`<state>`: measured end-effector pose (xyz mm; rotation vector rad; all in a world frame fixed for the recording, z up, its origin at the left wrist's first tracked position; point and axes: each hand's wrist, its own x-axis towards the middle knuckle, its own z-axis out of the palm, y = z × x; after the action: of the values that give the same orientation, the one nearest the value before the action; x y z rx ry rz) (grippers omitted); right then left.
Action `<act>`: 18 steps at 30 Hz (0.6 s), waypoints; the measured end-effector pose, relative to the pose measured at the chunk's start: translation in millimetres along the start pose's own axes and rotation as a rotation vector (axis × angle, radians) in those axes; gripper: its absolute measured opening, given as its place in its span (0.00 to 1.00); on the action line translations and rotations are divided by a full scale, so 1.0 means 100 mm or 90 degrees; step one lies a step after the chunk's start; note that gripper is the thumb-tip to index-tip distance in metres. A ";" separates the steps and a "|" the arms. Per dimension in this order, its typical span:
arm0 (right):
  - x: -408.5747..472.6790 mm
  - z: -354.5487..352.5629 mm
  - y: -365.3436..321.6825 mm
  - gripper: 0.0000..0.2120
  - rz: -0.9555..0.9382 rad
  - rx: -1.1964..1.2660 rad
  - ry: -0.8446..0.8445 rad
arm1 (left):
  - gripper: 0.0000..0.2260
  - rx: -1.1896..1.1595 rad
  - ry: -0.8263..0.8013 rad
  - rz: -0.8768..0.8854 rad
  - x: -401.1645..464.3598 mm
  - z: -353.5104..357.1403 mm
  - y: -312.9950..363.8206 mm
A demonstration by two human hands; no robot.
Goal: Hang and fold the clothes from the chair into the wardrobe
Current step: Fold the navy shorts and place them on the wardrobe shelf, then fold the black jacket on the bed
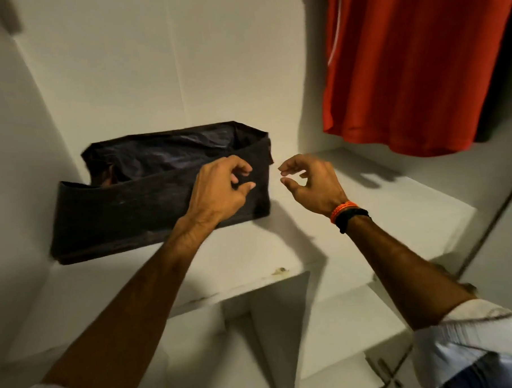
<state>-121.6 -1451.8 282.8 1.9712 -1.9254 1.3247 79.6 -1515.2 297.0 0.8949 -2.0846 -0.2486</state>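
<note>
Both hands reach in over the white wardrobe shelf [280, 251].

Head view: a dark fabric bin [138, 205] sits at the shelf's left; the left hand [219, 186], fingers loosely curled, hovers before its right end, holding nothing. Right hand [310, 182] likewise empty, just right of the bin. A red garment [405, 70] hangs above the shelf's right.

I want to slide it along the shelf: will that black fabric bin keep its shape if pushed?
Probably not. The black fabric bin has a sagging, wavy rim and creased walls, so it looks soft and likely to buckle. It seems light and should slide easily on the smooth white shelf.
</note>
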 end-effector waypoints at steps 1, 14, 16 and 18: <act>-0.11 -0.09 0.08 0.08 0.023 -0.011 0.003 | 0.14 -0.013 -0.031 -0.013 -0.02 0.14 0.09; -2.88 -2.17 0.85 0.10 0.373 -0.185 0.104 | 0.17 -0.205 -0.434 0.009 -1.29 2.00 2.37; -3.49 -2.49 0.90 0.10 0.438 -0.209 0.117 | 0.17 -0.222 -0.512 0.032 -1.68 2.28 2.83; -4.24 -2.86 0.97 0.10 0.522 -0.227 0.147 | 0.17 -0.234 -0.585 0.077 -2.17 2.56 3.40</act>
<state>-277.5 -972.0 154.7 0.8311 -2.7082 1.1217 -201.9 -1156.2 157.2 0.4454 -2.7585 -1.1036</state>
